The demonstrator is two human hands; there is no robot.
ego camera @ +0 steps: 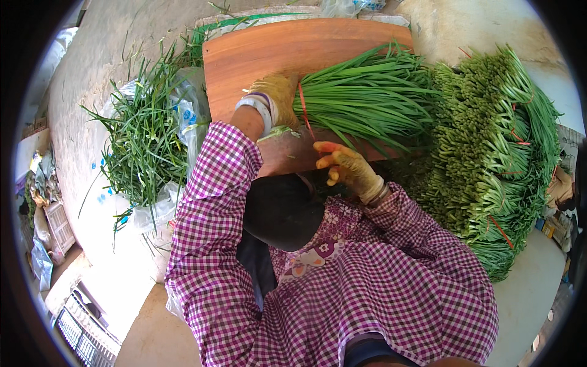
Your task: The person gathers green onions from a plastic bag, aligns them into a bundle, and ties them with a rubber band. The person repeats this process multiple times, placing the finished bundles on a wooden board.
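A bundle of green garlic chives lies across a brown wooden board, its leaves pointing right. My left hand, in a stained yellow glove, is closed around the stem end. Beside it a thin red tie crosses the bundle and runs down in a straight line to my right hand. That hand, in a similar glove, has the end of the tie at its thumb and index finger, with the other fingers curled loosely. Small stem scraps lie below my left wrist. The palm side of my left hand is hidden.
Several red-tied chive bundles are stacked at the right, cut ends facing the board. At the left, a heap of loose leaves sits on a clear plastic bag. A black plastic crate stands at the lower left.
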